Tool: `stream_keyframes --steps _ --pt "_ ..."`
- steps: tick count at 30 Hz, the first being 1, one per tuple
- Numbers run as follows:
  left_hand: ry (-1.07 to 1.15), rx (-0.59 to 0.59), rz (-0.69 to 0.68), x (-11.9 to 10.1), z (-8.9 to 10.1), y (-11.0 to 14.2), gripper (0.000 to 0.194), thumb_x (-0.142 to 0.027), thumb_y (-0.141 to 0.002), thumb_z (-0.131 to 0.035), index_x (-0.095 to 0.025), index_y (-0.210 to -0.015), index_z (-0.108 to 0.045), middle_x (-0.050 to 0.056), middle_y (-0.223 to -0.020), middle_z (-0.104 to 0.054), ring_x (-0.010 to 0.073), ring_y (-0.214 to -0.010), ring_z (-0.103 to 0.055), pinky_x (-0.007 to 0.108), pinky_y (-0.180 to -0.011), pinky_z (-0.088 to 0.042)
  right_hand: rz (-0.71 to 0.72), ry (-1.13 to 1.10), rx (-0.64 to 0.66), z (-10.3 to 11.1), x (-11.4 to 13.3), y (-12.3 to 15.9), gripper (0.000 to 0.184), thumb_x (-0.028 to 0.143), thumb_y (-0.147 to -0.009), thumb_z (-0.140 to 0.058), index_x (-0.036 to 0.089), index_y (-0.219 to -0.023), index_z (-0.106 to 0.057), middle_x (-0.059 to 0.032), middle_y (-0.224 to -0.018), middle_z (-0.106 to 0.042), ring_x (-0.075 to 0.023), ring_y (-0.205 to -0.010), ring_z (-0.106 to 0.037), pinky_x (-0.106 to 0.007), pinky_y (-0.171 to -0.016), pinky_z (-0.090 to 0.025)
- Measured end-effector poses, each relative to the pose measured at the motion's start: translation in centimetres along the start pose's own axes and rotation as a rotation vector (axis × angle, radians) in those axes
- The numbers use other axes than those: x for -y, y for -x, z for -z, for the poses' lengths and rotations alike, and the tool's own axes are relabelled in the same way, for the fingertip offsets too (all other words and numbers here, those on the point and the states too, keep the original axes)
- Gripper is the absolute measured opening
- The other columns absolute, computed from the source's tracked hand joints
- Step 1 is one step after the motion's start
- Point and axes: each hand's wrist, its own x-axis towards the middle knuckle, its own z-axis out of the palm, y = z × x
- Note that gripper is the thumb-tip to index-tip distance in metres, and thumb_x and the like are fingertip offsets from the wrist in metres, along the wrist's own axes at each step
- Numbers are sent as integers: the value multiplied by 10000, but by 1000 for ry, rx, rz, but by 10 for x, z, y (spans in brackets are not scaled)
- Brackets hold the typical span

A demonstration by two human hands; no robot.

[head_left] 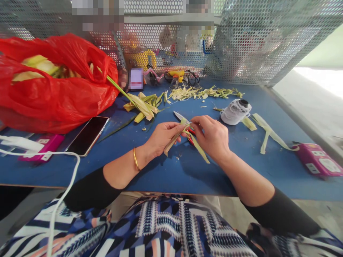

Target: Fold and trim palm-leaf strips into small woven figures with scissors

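Between my two hands is a strip of pale green and tan corn husk [199, 149], its ends hanging down. My left hand [168, 137] pinches it from the left. On the other side my right hand [211, 135] has its fingers closed at the folded top of the strip; the fingertips are partly hidden. Under the hands lie scissors [180, 116] with red handles, blades pointing away to the left. A spool of white thread [235, 111] rests on the blue table [160, 178] beyond my right hand. More husks [146, 107] lie beyond my left hand.
A red plastic bag [88, 89] of husks fills the left side, with a phone [88, 136] in front. Small husk pieces [187, 93] line the back near a perforated metal screen [166, 39]. A magenta box [318, 160] holds one end of a husk strip [273, 134] at right.
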Motion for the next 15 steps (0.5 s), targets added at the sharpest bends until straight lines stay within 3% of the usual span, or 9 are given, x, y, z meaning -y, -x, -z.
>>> stream_keyframes --steps 10,15 --pt "72 56 86 -3 0 1 156 -252 -693 -832 -135 -738 -739 15 -649 -691 78 -558 -560 217 -584 -445 -27 -10 -14 1 1 -1 158 260 -925 -547 209 -871 -687 -46 -826 -744 -162 -635 -597 -292 -642 -405" --pt "72 26 103 -3 -1 1 116 -208 -724 -799 -129 -702 -718 5 -615 -663 70 -537 -548 211 -564 -430 -52 -50 -9 3 2 -1 130 263 -904 -560 214 -861 -673 -37 -788 -716 -160 -633 -590 -287 -634 -408"
